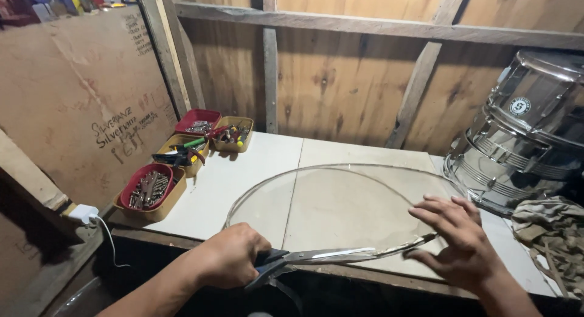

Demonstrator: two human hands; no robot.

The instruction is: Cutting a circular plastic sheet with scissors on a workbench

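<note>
Two hands occupy the near edge of our view. Our left hand (228,263) is closed around the dark handles of a pair of scissors (328,256), whose long blades point right along the near rim of a clear round plastic sheet (340,207). Our right hand (456,241) is open, fingers spread, pressing flat on the sheet's near right edge, just beyond the blade tips. The sheet lies flat on a pale worktop (255,165), near its front edge. Farther left we see a row of small trays: a red bowl of metal bolts (148,189), a tray of hand tools (181,153), and two more trays (216,127) against the wall. At far right stand stacked shiny metal drum shells (523,134), with a crumpled cloth (547,226) beside them. A plywood wall (340,80) closes the background.
</note>
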